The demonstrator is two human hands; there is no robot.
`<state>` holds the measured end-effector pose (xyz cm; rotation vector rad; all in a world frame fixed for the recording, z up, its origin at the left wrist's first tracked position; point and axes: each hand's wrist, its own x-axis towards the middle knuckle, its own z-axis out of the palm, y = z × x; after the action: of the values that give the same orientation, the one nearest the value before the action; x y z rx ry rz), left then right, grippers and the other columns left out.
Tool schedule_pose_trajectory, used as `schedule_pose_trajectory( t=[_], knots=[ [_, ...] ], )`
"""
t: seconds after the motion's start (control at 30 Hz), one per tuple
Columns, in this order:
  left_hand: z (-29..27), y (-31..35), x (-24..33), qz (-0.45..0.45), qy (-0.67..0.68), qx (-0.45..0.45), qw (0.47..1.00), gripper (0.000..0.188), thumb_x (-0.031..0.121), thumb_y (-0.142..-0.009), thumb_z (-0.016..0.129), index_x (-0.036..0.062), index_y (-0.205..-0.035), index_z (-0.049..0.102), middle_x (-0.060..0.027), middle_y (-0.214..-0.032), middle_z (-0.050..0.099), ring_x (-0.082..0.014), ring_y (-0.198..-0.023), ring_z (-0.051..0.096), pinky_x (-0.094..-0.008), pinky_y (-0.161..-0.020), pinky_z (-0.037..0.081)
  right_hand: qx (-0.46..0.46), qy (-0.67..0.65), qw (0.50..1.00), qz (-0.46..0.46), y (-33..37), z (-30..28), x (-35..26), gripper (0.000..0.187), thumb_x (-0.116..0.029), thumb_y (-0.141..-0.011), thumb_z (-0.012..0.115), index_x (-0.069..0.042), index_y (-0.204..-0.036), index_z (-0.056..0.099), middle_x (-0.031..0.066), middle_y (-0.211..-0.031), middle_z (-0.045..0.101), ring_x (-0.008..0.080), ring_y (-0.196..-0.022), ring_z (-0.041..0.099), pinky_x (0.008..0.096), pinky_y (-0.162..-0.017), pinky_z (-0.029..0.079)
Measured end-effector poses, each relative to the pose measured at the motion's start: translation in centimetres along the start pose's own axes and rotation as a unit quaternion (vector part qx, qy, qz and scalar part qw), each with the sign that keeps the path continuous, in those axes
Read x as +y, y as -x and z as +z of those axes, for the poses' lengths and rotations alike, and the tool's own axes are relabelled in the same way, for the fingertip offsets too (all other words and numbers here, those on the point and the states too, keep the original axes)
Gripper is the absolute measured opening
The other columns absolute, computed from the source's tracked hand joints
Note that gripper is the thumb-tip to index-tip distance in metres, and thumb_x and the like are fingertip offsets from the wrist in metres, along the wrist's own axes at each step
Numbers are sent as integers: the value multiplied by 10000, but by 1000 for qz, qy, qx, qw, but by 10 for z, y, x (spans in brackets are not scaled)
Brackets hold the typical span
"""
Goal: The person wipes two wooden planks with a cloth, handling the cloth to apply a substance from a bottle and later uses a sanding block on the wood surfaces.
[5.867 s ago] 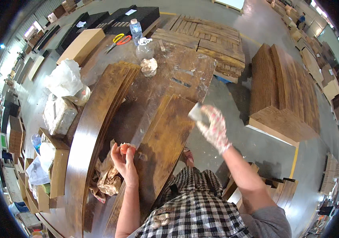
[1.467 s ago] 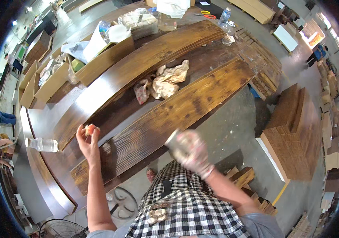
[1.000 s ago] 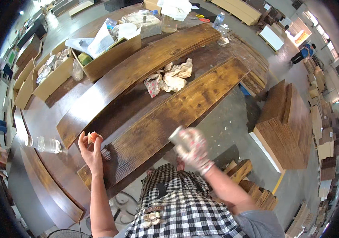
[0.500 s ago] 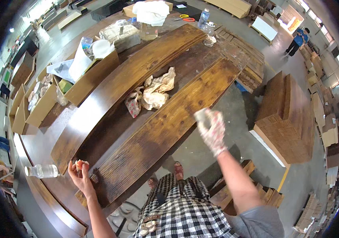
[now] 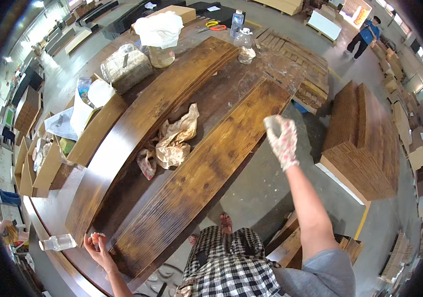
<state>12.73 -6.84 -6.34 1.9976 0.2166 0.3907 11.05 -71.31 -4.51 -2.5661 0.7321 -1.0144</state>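
My right hand [image 5: 285, 143] wears a pale glove with red spots. It is closed on a whitish pad [image 5: 271, 123] at the right edge of the brown wooden board [image 5: 201, 166], near its far end. Whether the pad touches the wood I cannot tell. My bare left hand [image 5: 99, 253] is beside the board's near end, fingers curled round a small orange-red thing [image 5: 95, 238] whose kind I cannot make out. A clear bottle [image 5: 58, 242] lies on its side just left of that hand. Beyond the board, a curved brown wooden piece [image 5: 137, 121] lies lengthwise.
Crumpled stained paper [image 5: 176, 141] lies between the two wooden pieces. Open cardboard boxes [image 5: 97, 131] of supplies stand at left. Further off are a jar [image 5: 162, 57] under white cloth, scissors [image 5: 214, 25] and bottles [image 5: 245, 47]. Stacked boards [image 5: 360, 143] stand at right; a person [image 5: 365, 37] is in the distance.
My right hand has moved with the pad along the board's right edge toward its far end. My left hand stays by the near end. The whole view has shifted somewhat.
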Motion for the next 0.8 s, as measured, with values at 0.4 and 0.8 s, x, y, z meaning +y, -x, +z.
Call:
schedule_pose_trajectory(
  t=[0.4, 0.8],
  knots=[
    [-9, 0, 1, -23, -22, 22, 999, 560, 160, -916, 621, 64, -1397, 350, -92, -1172, 468, -191, -1072, 501, -347, -968, 430, -40, 34, 998, -20, -41, 18, 49, 467, -249, -787, 693, -80, -1205, 569, 195, -1055, 548, 342, -983, 556, 426, -849, 483],
    [-10, 1, 0, 3, -17, 17, 1000, 529, 115, -926, 596, 63, -1391, 350, -84, -1141, 476, -185, -1021, 534, -338, -917, 481, -83, -9, 984, -159, 73, 7, -19, 625, -352, -825, 629, -140, -1374, 418, 203, -1103, 465, 315, -934, 515, 477, -816, 463]
  ],
)
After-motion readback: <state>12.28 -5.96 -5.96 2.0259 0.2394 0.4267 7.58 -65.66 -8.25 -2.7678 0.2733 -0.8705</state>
